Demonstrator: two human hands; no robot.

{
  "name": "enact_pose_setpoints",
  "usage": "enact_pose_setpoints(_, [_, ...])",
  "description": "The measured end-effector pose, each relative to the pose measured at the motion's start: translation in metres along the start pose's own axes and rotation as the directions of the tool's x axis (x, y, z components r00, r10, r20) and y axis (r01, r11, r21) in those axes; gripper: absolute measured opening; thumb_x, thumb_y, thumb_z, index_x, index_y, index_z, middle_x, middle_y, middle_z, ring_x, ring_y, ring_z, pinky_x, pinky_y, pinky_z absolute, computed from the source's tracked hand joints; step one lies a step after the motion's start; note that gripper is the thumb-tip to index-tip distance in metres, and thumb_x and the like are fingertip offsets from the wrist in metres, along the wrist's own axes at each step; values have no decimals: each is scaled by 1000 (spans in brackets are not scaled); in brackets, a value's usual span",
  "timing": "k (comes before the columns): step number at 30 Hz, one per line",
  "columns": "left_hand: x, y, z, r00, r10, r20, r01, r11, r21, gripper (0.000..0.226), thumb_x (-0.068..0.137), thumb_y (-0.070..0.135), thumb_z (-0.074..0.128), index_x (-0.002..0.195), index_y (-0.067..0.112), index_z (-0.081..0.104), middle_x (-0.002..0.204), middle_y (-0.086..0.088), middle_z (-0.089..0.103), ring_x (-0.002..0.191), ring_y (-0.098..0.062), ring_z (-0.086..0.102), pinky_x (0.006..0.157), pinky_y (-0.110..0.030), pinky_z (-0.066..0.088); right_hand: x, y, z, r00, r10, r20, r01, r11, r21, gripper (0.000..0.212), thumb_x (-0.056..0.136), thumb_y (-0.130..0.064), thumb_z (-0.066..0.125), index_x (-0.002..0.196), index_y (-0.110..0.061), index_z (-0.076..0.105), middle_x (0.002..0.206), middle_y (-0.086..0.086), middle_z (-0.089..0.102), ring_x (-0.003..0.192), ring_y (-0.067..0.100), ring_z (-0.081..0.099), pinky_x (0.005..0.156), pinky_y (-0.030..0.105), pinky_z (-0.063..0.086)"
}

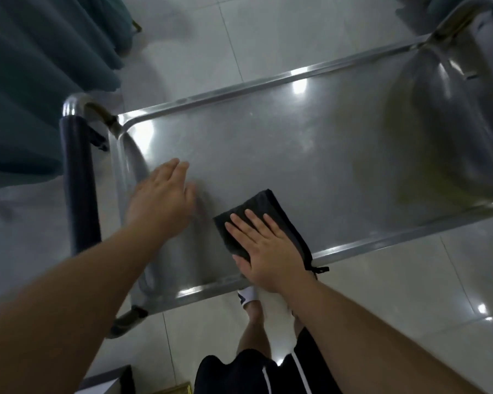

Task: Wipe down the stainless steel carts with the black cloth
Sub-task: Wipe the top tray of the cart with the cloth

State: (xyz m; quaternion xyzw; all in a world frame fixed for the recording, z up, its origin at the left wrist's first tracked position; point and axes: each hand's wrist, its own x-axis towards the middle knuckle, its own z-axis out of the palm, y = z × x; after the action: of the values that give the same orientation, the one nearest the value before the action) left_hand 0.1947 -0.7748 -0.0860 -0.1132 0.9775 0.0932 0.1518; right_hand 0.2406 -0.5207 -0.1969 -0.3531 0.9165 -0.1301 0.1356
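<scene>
Mid-wipe: right hand (271,251) flat, pressing folded black cloth (264,220) onto stainless steel cart tray (282,155); left hand (162,194) open, empty. Next: sweep toward 1 o'clock.

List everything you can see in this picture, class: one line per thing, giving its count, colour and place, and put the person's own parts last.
Cart tray: one, shiny stainless steel, centre of view, raised rim all round.
Cart handle: one, dark grip on a steel tube, at the tray's left end.
Black cloth: one, folded, flat on the tray near its front rim.
Curtain: one, teal, upper left.
Floor: pale glossy tiles, all around the cart.
Shorts: one pair, black with white stripe, bottom centre.
Left hand: one, open, over the tray's left end.
Right hand: one, flat, pressing on the cloth.
</scene>
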Motion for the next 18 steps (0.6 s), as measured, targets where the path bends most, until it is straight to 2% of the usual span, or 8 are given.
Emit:
enact_pose_setpoints(6, [4, 91, 38, 1000, -9, -25, 4, 983, -185, 58, 111, 42, 39, 164, 19, 34, 171, -8, 31, 157, -28, 29, 126, -45, 23, -27, 96, -33, 992, 110, -59, -112, 993, -36, 68, 101, -54, 45, 163, -32, 28, 171, -12, 20, 159, 14, 10, 128, 48, 15])
enact_pose_setpoints(11, [25, 160, 62, 994, -50, -95, 23, 963, -269, 58, 110, 38, 45, 163, 19, 35, 171, -8, 30, 157, -29, 27, 126, -46, 23, -60, 195, -68, 984, 173, -39, -176, 977, -118, 69, 102, -56, 39, 165, -33, 21, 172, -13, 14, 160, 14, 7, 128, 48, 14])
enact_pose_setpoints(18, [53, 220, 94, 979, -152, -134, 111, 955, -276, 61, 110, 41, 39, 166, 20, 28, 175, -4, 22, 161, -22, 16, 129, -42, 15, -86, 300, -102, 985, 171, -23, -172, 967, -185, 68, 102, -57, 32, 165, -33, 20, 172, -13, 13, 160, 14, 5, 128, 48, 12])
